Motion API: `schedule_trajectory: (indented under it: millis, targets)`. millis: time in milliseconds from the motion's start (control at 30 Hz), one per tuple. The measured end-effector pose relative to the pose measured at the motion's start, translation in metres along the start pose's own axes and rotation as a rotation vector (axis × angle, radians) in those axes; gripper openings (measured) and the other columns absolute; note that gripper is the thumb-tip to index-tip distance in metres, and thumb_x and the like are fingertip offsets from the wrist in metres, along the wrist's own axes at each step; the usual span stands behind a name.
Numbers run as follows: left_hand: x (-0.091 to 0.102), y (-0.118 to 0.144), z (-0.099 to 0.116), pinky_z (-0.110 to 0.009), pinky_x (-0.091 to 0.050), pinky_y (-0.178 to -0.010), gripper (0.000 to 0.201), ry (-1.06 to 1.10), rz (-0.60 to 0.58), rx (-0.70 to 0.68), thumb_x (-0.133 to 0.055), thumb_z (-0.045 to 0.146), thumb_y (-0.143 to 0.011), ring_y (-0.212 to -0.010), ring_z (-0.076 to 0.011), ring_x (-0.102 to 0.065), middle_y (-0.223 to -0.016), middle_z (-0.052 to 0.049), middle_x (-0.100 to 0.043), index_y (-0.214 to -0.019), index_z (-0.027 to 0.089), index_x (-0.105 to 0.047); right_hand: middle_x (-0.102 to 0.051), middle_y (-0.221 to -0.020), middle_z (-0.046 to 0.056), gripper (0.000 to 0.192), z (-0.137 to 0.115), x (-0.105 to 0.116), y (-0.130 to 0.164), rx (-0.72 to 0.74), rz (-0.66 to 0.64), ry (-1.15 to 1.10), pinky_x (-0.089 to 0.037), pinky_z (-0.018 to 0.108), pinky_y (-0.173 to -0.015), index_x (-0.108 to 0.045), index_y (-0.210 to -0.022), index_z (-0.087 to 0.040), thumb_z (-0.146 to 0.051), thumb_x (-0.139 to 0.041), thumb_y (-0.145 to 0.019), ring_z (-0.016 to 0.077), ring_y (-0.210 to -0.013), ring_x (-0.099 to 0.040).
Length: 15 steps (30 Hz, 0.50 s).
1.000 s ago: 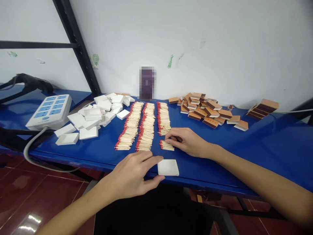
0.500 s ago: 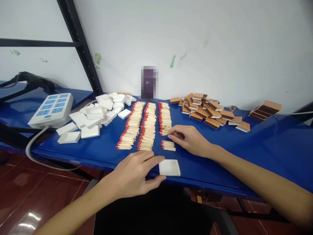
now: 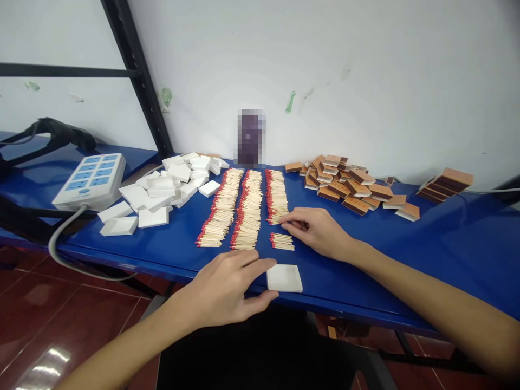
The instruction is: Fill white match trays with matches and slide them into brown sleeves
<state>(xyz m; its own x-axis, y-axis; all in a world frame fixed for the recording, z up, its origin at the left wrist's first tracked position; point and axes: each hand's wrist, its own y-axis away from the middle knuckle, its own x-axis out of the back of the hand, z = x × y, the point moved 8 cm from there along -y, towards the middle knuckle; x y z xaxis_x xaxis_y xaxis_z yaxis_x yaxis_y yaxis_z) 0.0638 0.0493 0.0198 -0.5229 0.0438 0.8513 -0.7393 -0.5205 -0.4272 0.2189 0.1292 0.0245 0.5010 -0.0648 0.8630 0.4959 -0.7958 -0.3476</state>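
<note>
L hand (image 3: 232,287) clamps white tray (image 3: 285,278) w/ thumb + index finger at its 2 L corners, on desk (image 3: 325,284). R hand (image 3: 319,230), beyond tray, has fingertips close tog. at near end of R match row (image 3: 277,195); can't tell if gripping any. Small match grp. (image 3: 283,241) just beyond tray.

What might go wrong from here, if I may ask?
The white matchbox tray held by the left hand sits near the front edge of the blue table, so a slip might tip it off. The right hand is close to both the rightmost match row and the small match group; a brush could mix them.
</note>
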Motion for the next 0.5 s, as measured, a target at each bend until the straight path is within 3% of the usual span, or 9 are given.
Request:
schedule_trajectory:
  millis: [500]
  targets:
    - [0.0023,-0.0003,0.0011,-0.029,-0.045,-0.057,0.033,0.000,0.014,-0.020,-0.058,0.033,-0.093,-0.066,-0.0167,-0.057,-0.082,-0.003,-0.059,-0.120,0.015,-0.060,-0.050,-0.056,-0.003,0.023,0.0074,-0.0025,0.0017,-0.154,-0.014,-0.175,-0.033,0.024,-0.050,-0.073,-0.086,-0.017,-0.035,-0.058,-0.088,0.0105,-0.050,-0.040]
